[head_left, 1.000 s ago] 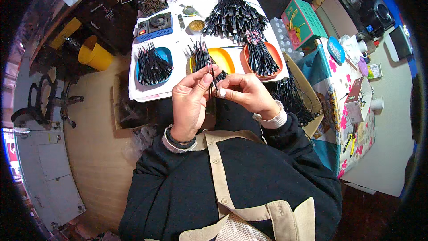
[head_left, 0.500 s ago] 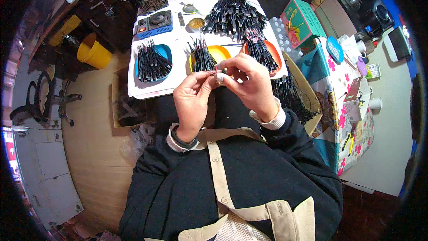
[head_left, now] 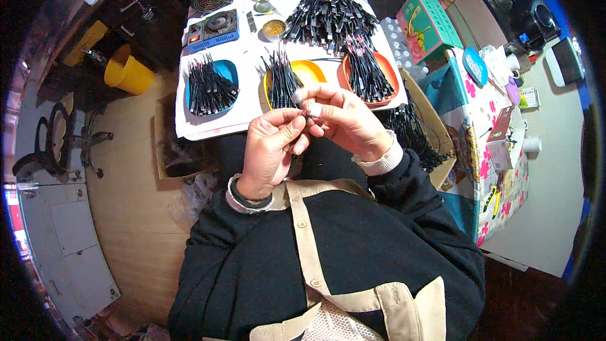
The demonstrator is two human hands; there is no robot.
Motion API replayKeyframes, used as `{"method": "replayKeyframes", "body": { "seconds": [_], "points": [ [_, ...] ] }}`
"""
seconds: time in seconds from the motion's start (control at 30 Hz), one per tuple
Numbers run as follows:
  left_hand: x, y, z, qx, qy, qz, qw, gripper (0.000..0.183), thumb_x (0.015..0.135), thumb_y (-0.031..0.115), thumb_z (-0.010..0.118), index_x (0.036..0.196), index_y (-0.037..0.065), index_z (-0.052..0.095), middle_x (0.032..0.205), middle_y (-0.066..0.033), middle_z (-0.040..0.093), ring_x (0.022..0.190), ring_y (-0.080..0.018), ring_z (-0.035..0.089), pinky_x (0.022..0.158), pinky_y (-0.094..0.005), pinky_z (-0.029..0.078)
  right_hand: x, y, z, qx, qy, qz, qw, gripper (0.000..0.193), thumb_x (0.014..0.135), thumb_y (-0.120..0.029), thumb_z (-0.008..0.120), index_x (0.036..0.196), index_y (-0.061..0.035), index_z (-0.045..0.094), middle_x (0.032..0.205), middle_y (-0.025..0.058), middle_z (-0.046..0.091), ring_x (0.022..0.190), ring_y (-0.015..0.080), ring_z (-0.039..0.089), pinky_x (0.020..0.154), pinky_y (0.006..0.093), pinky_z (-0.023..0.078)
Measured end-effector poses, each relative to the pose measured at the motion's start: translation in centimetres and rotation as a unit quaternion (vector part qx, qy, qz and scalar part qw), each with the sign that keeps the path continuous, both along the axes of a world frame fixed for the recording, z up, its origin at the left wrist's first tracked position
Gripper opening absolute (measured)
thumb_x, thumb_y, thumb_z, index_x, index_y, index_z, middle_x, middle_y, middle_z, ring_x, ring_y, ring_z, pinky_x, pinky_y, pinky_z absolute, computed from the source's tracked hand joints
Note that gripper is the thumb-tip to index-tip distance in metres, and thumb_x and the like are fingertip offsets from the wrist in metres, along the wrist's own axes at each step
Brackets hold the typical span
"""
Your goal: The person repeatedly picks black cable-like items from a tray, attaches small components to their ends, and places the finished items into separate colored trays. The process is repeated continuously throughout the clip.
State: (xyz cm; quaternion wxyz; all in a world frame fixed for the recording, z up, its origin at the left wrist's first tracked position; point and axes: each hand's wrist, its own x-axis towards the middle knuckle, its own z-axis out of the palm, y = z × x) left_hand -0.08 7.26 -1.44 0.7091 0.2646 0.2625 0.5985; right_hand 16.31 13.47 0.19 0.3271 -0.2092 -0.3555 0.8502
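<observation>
**Both hands pinch a small black wire piece above the desk**

The left hand (head_left: 270, 151) and the right hand (head_left: 346, 120) meet in front of the chest, just above the near edge of the desk (head_left: 208, 127). Between the tips of their fingers (head_left: 297, 123) sits a small black wire piece (head_left: 307, 112), with a pale bit at its top; thumb and forefinger of each hand are closed on it in a tight pinch. Most of it is hidden by the fingers, so its exact shape cannot be told.

It is likely very light, thin and bendable, easy to drop or kink. A fingertip pinch close to the end being worked, as here, looks the best hold, with the other hand steadying the rest.

3 shallow trays stand in a row on the white desk cover:
- a blue tray (head_left: 218, 66) at the left, holding a loose bundle of short black wires
- a yellow tray (head_left: 310, 72) in the middle, with a bundle lying across its left half
- an orange tray (head_left: 351, 64) at the right, also filled with black wires

Behind them lies a much larger heap of black wires (head_left: 328, 9). A small round tin (head_left: 274, 28) holds something golden brown.
</observation>
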Motion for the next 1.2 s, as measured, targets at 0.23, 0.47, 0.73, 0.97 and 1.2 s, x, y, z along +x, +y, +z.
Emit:
{"method": "replayKeyframes", "body": {
  "seconds": [0.23, 0.47, 0.73, 0.97, 1.2],
  "points": [
    [-0.5, 1.1, -0.2, -0.016, 0.150, -0.026, 0.988, 0.023, 0.098, 0.015, 0.055, 0.101, -0.006, 0.064, 0.087, -0.0150, 0.070, 0.058, -0.0075, 0.054, 0.052, -0.0171, 0.039, 0.3, 2.1, 0.0, 0.093, -0.040, 0.037, 0.994, 0.013, 0.093, -0.014, 0.063, 0.098, -0.0022, 0.062, 0.085, 0.0014, 0.063, 0.075, 0.0091, 0.058, 0.068, 0.0204, 0.046],
    [-1.4, 2.2, -1.2, 0.034, 0.228, 0.033, 0.973, 0.017, 0.096, 0.011, 0.058, 0.097, -0.005, 0.065, 0.073, -0.0047, 0.063, 0.057, -0.0030, 0.049, 0.048, -0.0163, 0.033, 0.4, 6.7, -1.9, 0.014, -0.092, 0.148, 0.985, 0.022, 0.095, -0.026, 0.062, 0.104, -0.0063, 0.063, 0.090, -0.0027, 0.063, 0.081, 0.0050, 0.058, 0.070, 0.0189, 0.045],
    [-3.0, 4.1, -1.6, 0.003, 0.186, 0.047, 0.981, 0.017, 0.097, 0.010, 0.057, 0.097, -0.005, 0.065, 0.072, -0.0034, 0.061, 0.055, -0.0017, 0.044, 0.047, -0.0155, 0.031, -1.4, 33.1, -1.5, 0.497, -0.703, -0.159, 0.483, 0.025, 0.079, -0.025, 0.067, 0.079, 0.0004, 0.069, 0.082, 0.0193, 0.068, 0.078, 0.0348, 0.067, 0.071, 0.0413, 0.052],
    [-4.8, 4.1, -2.3, -0.006, 0.216, 0.066, 0.974, 0.017, 0.097, 0.011, 0.057, 0.098, -0.005, 0.065, 0.072, -0.0033, 0.062, 0.053, -0.0016, 0.041, 0.047, -0.0161, 0.029, -5.4, 35.3, -2.0, 0.535, -0.752, -0.103, 0.370, 0.032, 0.081, -0.034, 0.066, 0.098, -0.0068, 0.072, 0.097, 0.0168, 0.070, 0.090, 0.0308, 0.069, 0.081, 0.0407, 0.053],
    [-5.1, 3.8, -2.5, -0.024, 0.217, 0.055, 0.974, 0.016, 0.096, 0.010, 0.057, 0.097, -0.004, 0.065, 0.073, -0.0029, 0.062, 0.057, -0.0031, 0.046, 0.050, -0.0167, 0.033, -7.9, 37.9, -4.7, 0.452, -0.780, -0.121, 0.415, 0.024, 0.084, -0.020, 0.058, 0.097, -0.0052, 0.072, 0.102, 0.0155, 0.070, 0.095, 0.0311, 0.069, 0.079, 0.0412, 0.055]
  ]
}}
